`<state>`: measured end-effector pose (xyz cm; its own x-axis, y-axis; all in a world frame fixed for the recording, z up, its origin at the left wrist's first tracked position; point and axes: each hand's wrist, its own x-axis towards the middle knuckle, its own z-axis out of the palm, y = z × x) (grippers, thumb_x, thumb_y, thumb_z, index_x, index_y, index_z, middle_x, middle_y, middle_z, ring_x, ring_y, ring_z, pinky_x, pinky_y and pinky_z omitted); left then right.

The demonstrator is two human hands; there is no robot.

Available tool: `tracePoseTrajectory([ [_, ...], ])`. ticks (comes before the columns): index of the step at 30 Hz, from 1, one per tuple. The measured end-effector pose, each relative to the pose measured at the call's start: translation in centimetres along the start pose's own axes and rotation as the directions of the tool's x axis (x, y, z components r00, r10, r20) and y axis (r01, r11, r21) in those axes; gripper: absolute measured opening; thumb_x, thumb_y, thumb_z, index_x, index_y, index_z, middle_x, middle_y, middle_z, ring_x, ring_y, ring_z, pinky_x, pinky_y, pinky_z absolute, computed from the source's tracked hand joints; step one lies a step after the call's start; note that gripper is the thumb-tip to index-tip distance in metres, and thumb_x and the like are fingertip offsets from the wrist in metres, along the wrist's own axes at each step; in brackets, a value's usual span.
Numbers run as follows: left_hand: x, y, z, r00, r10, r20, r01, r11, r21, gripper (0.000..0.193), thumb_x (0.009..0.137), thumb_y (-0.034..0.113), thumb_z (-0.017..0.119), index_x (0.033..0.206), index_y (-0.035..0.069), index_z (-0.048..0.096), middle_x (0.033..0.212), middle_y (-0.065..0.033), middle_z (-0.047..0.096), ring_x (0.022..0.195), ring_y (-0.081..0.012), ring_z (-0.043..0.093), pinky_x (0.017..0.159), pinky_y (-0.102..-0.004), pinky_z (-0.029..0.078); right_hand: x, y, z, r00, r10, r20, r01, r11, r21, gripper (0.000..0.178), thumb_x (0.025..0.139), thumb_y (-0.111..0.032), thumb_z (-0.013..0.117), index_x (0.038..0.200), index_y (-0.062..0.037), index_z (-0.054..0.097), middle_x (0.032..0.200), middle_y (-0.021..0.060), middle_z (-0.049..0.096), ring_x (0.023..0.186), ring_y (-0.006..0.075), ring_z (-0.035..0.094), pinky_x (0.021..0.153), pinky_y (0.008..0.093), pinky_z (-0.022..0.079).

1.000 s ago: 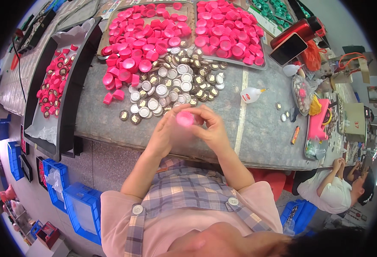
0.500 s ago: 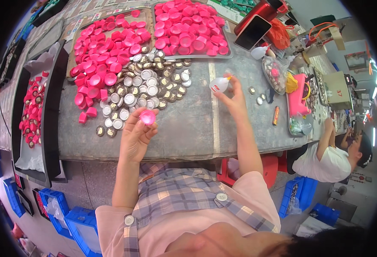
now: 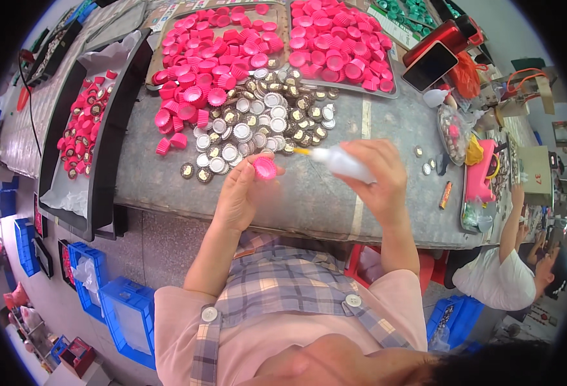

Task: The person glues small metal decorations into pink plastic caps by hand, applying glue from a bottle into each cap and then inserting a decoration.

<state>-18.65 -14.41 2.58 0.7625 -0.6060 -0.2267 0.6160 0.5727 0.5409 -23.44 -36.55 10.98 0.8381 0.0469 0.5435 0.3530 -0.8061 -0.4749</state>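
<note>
Two hands work just above the table's near edge: the left hand (image 3: pixel 241 196) pinches a pink cap (image 3: pixel 264 168) in its fingertips, while the right hand (image 3: pixel 377 174) is wrapped around a small white squeeze bottle (image 3: pixel 338 162), nozzle aimed at the cap. Squeeze too hard, I'd say, and the contents could overrun the cap onto the fingers.
</note>
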Motion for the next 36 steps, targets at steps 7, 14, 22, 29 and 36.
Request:
tracePoseTrajectory([
  [7, -0.3, 0.1, 0.7, 0.994, 0.098, -0.053, -0.089, 0.985, 0.145, 0.040, 0.083, 0.035, 0.053, 0.105, 0.001, 0.052, 0.088, -0.0086, 0.060, 0.081, -0.0152, 0.058, 0.070, -0.0286, 0.048, 0.1, -1.0, 1.1, 0.985, -0.152, 0.080, 0.161, 0.980, -0.115, 0.041, 0.049, -0.008, 0.072, 0.089, -0.0106, 0.061, 0.085, 0.0042, 0.058, 0.076, 0.0216, 0.053, 0.066, 0.0326, 0.044],
  [14, -0.1, -0.2, 0.5, 0.989, 0.137, -0.063, -0.119, 0.966, 0.230, 0.045, 0.087, 0.038, 0.045, 0.109, -0.001, 0.048, 0.087, -0.0125, 0.060, 0.069, -0.0154, 0.060, 0.065, -0.0264, 0.052, 0.7, -1.5, 0.8, 0.961, -0.248, 0.124, 0.271, 0.935, -0.229, 0.041, 0.050, -0.011, 0.069, 0.090, -0.0118, 0.061, 0.087, 0.0036, 0.056, 0.078, 0.0210, 0.052, 0.064, 0.0324, 0.042],
  [22, -0.2, -0.1, 0.5, 0.991, 0.115, -0.061, -0.101, 0.975, 0.197, 0.042, 0.085, 0.036, 0.049, 0.106, 0.000, 0.050, 0.087, -0.0104, 0.060, 0.074, -0.0150, 0.059, 0.067, -0.0273, 0.050, 0.7, -1.4, 1.0, 0.956, -0.266, 0.123, 0.289, 0.924, -0.252, 0.040, 0.050, -0.011, 0.068, 0.090, -0.0119, 0.062, 0.086, 0.0036, 0.056, 0.077, 0.0204, 0.052, 0.063, 0.0316, 0.042],
  [29, -0.1, -0.2, 0.2, 0.988, 0.132, -0.078, -0.110, 0.965, 0.236, 0.043, 0.087, 0.037, 0.046, 0.108, 0.000, 0.048, 0.087, -0.0123, 0.059, 0.068, -0.0150, 0.059, 0.065, -0.0266, 0.051, 0.8, -1.5, 1.1, 0.943, -0.300, 0.146, 0.331, 0.895, -0.299, 0.031, 0.057, -0.013, 0.063, 0.088, -0.0121, 0.061, 0.086, 0.0042, 0.056, 0.077, 0.0198, 0.052, 0.062, 0.0308, 0.041],
  [36, 0.0, 0.0, 0.3, 0.983, 0.173, -0.068, -0.146, 0.945, 0.292, 0.031, 0.084, 0.027, 0.054, 0.103, 0.002, 0.053, 0.088, -0.0065, 0.060, 0.081, -0.0121, 0.057, 0.072, -0.0252, 0.046, 0.9, -1.6, 1.1, 0.923, -0.342, 0.174, 0.382, 0.858, -0.344, 0.027, 0.060, -0.014, 0.059, 0.087, -0.0114, 0.061, 0.086, 0.0050, 0.056, 0.078, 0.0198, 0.053, 0.062, 0.0303, 0.041],
])
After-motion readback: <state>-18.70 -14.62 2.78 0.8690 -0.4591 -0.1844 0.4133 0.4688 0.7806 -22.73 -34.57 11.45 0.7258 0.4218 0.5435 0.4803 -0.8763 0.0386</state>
